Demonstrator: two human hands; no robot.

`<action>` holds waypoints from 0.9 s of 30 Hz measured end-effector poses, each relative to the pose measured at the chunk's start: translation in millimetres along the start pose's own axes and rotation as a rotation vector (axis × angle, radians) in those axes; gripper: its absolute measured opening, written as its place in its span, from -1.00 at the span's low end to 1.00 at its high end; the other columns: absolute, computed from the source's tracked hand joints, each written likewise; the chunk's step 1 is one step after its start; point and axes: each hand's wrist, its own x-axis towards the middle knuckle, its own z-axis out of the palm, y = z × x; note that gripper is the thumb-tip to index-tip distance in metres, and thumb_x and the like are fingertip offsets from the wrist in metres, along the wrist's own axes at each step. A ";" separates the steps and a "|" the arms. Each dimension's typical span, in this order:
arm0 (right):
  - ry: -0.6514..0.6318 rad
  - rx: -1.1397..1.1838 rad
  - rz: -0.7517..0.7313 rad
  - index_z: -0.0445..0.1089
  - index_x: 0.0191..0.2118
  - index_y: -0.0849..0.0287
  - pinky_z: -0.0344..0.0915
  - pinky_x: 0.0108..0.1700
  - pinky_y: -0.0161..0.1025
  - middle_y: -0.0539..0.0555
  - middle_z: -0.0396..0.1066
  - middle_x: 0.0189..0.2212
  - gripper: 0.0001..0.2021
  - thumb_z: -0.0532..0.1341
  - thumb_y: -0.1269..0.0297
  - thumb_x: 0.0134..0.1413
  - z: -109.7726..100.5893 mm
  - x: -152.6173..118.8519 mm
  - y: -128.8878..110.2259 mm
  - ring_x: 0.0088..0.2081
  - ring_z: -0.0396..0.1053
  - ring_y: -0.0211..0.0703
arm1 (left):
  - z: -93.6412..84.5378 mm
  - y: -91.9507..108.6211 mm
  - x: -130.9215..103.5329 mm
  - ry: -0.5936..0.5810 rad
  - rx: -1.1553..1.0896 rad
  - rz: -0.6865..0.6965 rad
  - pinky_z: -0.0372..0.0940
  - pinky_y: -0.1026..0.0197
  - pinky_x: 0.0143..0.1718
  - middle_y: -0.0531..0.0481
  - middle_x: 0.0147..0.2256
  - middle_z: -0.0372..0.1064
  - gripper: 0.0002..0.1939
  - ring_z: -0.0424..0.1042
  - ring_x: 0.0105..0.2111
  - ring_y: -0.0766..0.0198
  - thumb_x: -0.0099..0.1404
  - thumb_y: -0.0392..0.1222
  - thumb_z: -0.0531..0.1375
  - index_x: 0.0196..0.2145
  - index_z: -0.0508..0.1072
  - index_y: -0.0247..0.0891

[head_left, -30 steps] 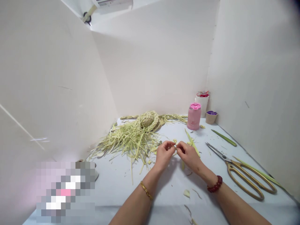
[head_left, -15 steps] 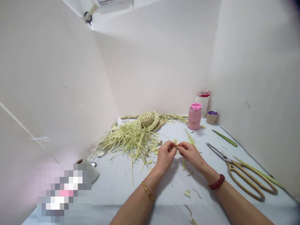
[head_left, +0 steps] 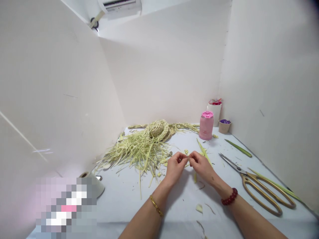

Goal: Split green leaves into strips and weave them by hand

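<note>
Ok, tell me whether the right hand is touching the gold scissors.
Apart. The head view shows the right hand pinching a small straw piece together with the left hand, with bare table between it and the gold scissors.

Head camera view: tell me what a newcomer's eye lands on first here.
First, the two hands at centre: the left hand and right hand meet fingertip to fingertip, pinching a small straw piece above the table. Behind them, toward the back left, spreads a pile of pale green straw strips with a woven straw hat. To the right lie large gold-handled scissors, and a pink bottle stands at the back.
</note>
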 end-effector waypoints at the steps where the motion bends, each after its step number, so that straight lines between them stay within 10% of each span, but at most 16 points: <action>1: 0.018 -0.044 -0.020 0.21 -0.48 0.12 0.09 -0.43 -0.30 -0.07 0.25 -0.59 -0.91 0.05 0.30 0.00 -0.1 -0.5 -0.8 -0.52 0.16 -0.24 | -0.1 0.2 -0.2 0.004 -0.006 -0.002 0.10 0.30 -0.44 0.07 -0.47 0.37 -0.85 0.20 -0.51 0.36 0.17 -0.13 0.15 -0.41 0.43 -0.26; 27: -0.225 -0.281 -0.178 0.12 -0.52 0.11 0.02 -0.45 -0.34 -0.11 0.17 -0.62 -0.90 0.00 0.45 -0.11 -8.3 -3.0 -11.3 -0.54 0.13 -0.28 | 3.8 -5.1 2.5 0.065 -0.471 -0.249 -0.06 0.37 -0.61 0.11 -0.51 0.32 -0.81 0.01 -0.67 0.52 0.13 -0.12 0.18 -0.41 0.23 -0.25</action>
